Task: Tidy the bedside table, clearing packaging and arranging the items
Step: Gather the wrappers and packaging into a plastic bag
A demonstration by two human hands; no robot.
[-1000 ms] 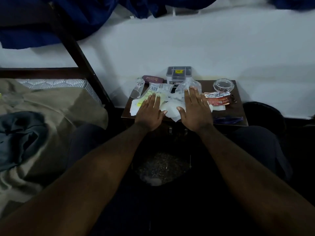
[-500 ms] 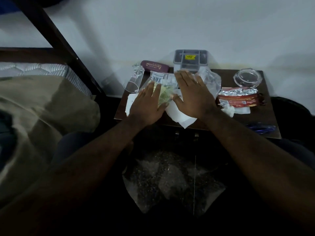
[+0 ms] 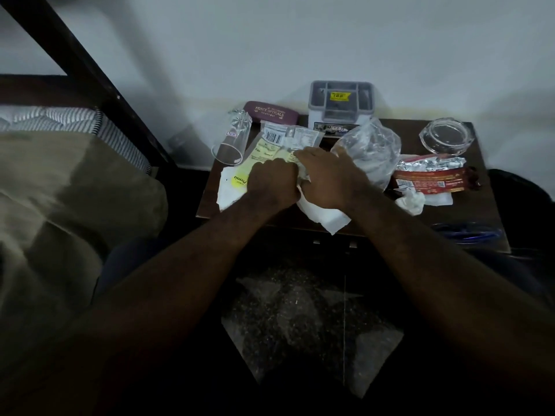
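Bunching packaging at the front-centre of the table [image 3: 409, 130]: both hands work the same heap, knuckles nearly touching. The left hand [image 3: 271, 183] has its fingers curled down into the yellow packet [image 3: 270, 145] and the white paper [image 3: 229, 190] beneath it. The right hand [image 3: 327, 178] is curled over the packet's right edge, with a second white sheet [image 3: 329, 216] trapped under the palm and hanging off the table's front edge. So both are gripping, neither is free. Key geometry: the packet's long axis runs diagonally. Its barcode end is far, pointing toward the grey organiser box [image 3: 341, 103], and the other end is near and left, under the left hand. The hands sit on the near half, so the far half lies loose and away from the person. Gathering it probably calls for a pull toward the body rather than a straight lift. The clear plastic bag [image 3: 371, 148] lies just beyond and right of the right hand, touching or nearly so; the right hand is the nearer one. The red foil wrapper [image 3: 429, 177] and crumpled tissue [image 3: 411, 202] are further right, also on the right hand's side. The tumbler [image 3: 232, 139] lies on its side just left of the packet, mouth toward the front-left, close to the left hand. Judged risk: dragging the packet nudges it and it rolls. The spectacle case [image 3: 270, 111] sits at the back, behind the packet. The glass dish [image 3: 446, 136] sits back-right, well apart.
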